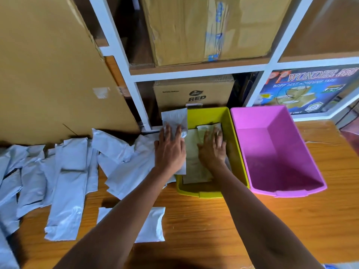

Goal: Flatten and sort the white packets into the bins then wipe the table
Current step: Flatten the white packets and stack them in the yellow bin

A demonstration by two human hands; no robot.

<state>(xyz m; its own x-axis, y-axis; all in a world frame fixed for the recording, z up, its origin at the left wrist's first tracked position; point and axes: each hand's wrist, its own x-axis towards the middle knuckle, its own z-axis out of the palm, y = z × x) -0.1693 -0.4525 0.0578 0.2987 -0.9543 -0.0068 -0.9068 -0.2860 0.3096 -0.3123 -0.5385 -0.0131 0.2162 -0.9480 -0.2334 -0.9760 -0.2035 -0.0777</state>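
We observe the left hand (170, 148), fingers spread flat, pressing a white plastic packet (174, 121) lying over the left rim of the yellow-green plastic bin (236, 152). The right hand (212, 150) lies flat on packets inside that bin. The pink plastic bin (281, 152) stands just beside. More crumpled white packets (66, 171) lie on the wooden table (194, 220).

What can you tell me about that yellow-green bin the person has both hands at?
The yellow-green bin looks like smooth plastic, rectangular and open-topped, upright on the wooden table, close beside the pink bin. White packets lie flat inside it. The right hand presses them down; the left hand holds another packet over its left rim.
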